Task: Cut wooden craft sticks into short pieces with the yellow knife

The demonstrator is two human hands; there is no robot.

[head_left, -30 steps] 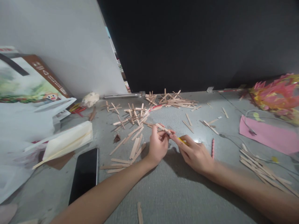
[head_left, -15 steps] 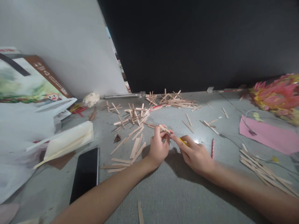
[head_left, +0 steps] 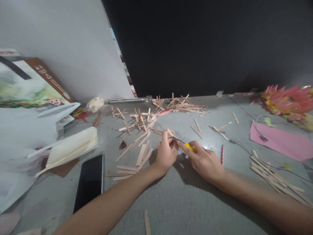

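Note:
My left hand [head_left: 166,152] is closed on a short wooden stick [head_left: 170,133] whose pale end sticks up past the fingertips. In my right hand [head_left: 205,161] is a yellow-handled cutter [head_left: 190,148], its grey blade reaching the stick beside my left fingers. My right index finger lies forward along the tool. Left of and beyond my left hand, loose flat sticks [head_left: 140,155] and crossed sticks [head_left: 140,120] lie on the grey table [head_left: 156,202]. The stick's lower part is hidden by my fingers.
A black phone [head_left: 89,182] lies left of my left forearm. Right of my right hand are a red candle-like stick [head_left: 222,155], a pink sheet [head_left: 278,140], a cable and a stick bundle [head_left: 271,174]. A dark panel [head_left: 207,49] stands behind; bags [head_left: 24,130] are at left.
My right hand has turned slightly, so more of the yellow handle and the grey blade show. My left hand has barely moved and keeps its hold on the stick.

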